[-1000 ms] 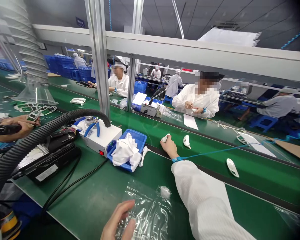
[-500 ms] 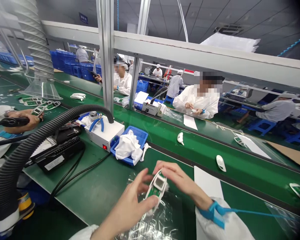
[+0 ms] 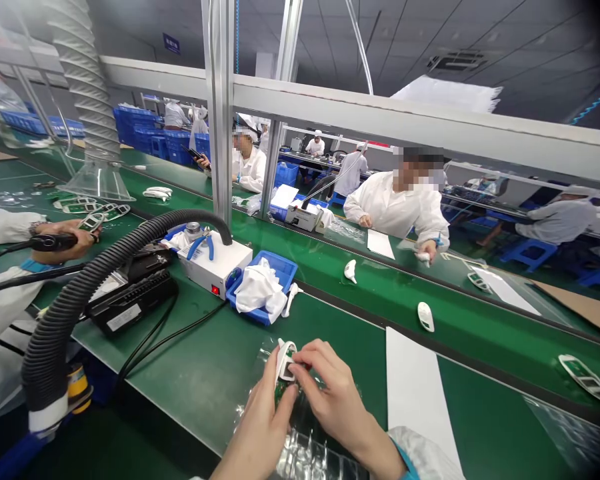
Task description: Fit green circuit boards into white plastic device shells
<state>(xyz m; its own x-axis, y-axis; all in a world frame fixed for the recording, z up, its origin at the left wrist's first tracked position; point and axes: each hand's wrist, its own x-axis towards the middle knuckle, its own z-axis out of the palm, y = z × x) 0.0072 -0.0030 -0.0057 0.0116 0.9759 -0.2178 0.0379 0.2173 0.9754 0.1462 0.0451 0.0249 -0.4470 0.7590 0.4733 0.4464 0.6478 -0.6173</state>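
Both hands meet low in the middle, over a crinkly clear plastic bag (image 3: 305, 460) on the green worktop (image 3: 205, 373); together they hold one white shell part (image 3: 283, 360) with a green circuit board (image 3: 280, 390) in it; the left hand (image 3: 265, 427) wraps it from the left with fingers pressed on its side; the right hand (image 3: 335, 400) pinches its top with thumb and fingertips.

Just right of the hands lies one white paper sheet (image 3: 415, 393); behind them sits one blue tray (image 3: 280, 270) with a white cloth (image 3: 257, 290) in it; next to the tray stands one white box (image 3: 217, 260) with a red switch, and blue pliers (image 3: 200, 245) lie on top; one black ribbed hose (image 3: 80, 300) bends over that box and covers part of a black machine (image 3: 130, 300); black cables run across the worktop below it.

On the moving belt (image 3: 480, 327) past the tray lie two white shells (image 3: 351, 270), well apart, and one flat green and white piece (image 3: 587, 380) far right.

At the left edge another person's hand (image 3: 65, 240) grips a black tool.

Across the belt sit two workers in white coats, one worker (image 3: 400, 207) close and one (image 3: 247, 167) further left; more people and blue crates (image 3: 150, 130) are far back; a metal post (image 3: 220, 113) stands in front and hides part of that far row.
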